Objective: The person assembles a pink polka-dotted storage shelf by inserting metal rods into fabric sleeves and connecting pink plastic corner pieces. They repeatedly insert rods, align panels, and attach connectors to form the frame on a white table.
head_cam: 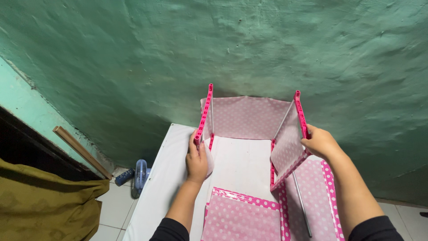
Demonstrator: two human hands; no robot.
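Note:
A pink polka-dot fabric organiser with pink plastic frame bars stands on a white table (171,178). My left hand (196,159) grips the near end of the left pink frame bar (205,111). My right hand (320,143) holds the right pink frame bar (301,114), whose fabric side panel (287,143) tilts inward. The fabric back panel (247,117) stretches between the two bars. A flat pink dotted panel (243,216) lies near me, and another dotted panel (312,201) with a grey metal rod (302,203) lies under my right forearm.
A rough green wall (223,49) rises just behind the table. On the tiled floor at the left stand a small blue fan (140,176), a wooden stick (80,151) leaning on the wall, and an olive cloth (44,201).

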